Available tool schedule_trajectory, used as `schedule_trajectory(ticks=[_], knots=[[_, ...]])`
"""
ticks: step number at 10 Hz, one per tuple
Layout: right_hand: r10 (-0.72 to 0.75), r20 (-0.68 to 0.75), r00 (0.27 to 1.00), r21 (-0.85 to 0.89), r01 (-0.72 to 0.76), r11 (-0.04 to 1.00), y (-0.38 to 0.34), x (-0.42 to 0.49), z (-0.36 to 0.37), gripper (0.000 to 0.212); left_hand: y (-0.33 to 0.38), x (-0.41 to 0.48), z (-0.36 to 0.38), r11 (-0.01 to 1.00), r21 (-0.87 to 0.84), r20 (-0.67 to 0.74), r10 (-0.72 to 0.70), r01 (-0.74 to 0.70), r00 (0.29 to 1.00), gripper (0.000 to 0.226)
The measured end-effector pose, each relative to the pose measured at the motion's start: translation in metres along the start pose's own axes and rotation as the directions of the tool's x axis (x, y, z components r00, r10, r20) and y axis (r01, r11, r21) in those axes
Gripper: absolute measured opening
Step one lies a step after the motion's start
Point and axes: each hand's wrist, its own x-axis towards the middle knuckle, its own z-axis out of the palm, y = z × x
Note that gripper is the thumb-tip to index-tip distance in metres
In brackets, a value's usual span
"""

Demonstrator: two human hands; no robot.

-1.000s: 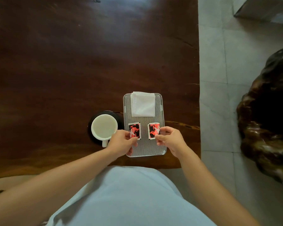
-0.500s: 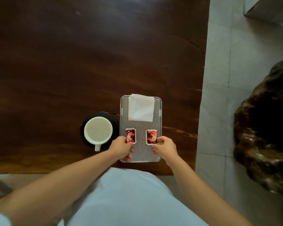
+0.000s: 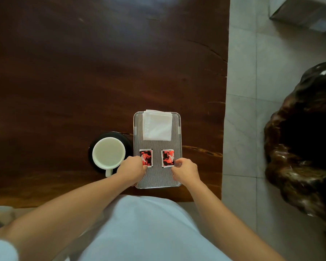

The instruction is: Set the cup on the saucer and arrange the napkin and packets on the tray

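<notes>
A white cup [image 3: 108, 153] stands on a black saucer [image 3: 127, 140], its handle pointing toward me. Right of it lies a striped rectangular tray [image 3: 157, 176]. A folded white napkin [image 3: 157, 125] rests on the tray's far end. Two red-and-black packets lie side by side in the tray's middle: the left packet [image 3: 146, 157] and the right packet [image 3: 168, 158]. My left hand [image 3: 131, 170] pinches the left packet's near left corner. My right hand [image 3: 185, 171] pinches the right packet's near right corner.
The dark wooden table [image 3: 83, 72] ends at its right edge beside a grey tiled floor [image 3: 252, 110]. A large dark glossy carved object [image 3: 305, 144] stands on the floor at the right. A pale block [image 3: 305, 12] shows at the top right.
Both hands have stayed on the packets, shifting them slightly into line on the tray. The head camera has drifted, so the scene sits a little differently in view.
</notes>
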Motion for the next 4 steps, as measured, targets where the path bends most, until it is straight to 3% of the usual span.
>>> schedule_trajectory(ticks=[2, 4], knots=[[-0.053, -0.002, 0.999, -0.056, 0.053, 0.997, -0.007, -0.005, -0.009, 0.031, 0.008, -0.008, -0.012, 0.99, 0.136, 0.005, 0.038, -0.038, 0.999, 0.033], [-0.155, 0.064, 0.986, -0.113, 0.162, 0.98, -0.05, -0.012, -0.036, 0.023, 0.031, -0.011, -0.048, 0.995, 0.084, -0.033, 0.053, -0.05, 0.998, 0.034]])
